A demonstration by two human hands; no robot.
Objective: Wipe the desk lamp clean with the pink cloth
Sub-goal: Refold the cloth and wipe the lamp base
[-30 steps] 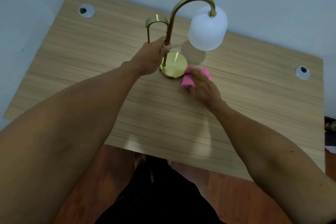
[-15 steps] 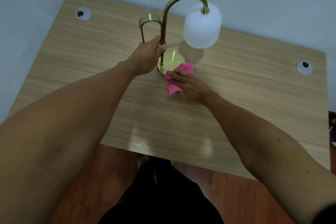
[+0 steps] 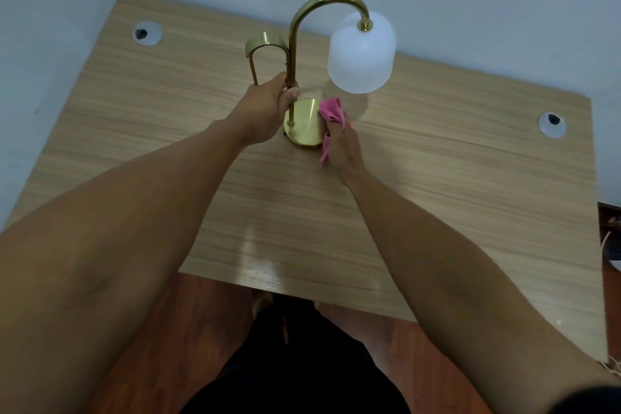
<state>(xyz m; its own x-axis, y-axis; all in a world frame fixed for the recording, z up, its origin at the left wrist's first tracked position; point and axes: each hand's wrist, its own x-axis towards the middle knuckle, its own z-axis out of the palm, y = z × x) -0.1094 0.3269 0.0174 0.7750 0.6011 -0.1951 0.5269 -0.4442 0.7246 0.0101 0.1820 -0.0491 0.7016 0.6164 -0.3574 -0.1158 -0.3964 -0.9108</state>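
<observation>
A brass desk lamp (image 3: 304, 126) stands upright on the wooden desk (image 3: 437, 178), with a curved neck, a frosted white shade (image 3: 361, 54) hanging at the right and a small brass arch handle at the left. My left hand (image 3: 265, 111) is closed around the lamp's stem just above the round base. My right hand (image 3: 342, 148) grips the pink cloth (image 3: 331, 111), bunched up, and presses it against the right edge of the round base.
Two round cable grommets sit in the desk, one at the far left (image 3: 147, 32) and one at the right (image 3: 552, 124). A pale wall runs behind the desk. Reddish wooden floor and my dark trousers show below the near edge.
My right hand has slid the pink cloth from the front of the base round to its right edge. My left hand has stayed on the stem.
</observation>
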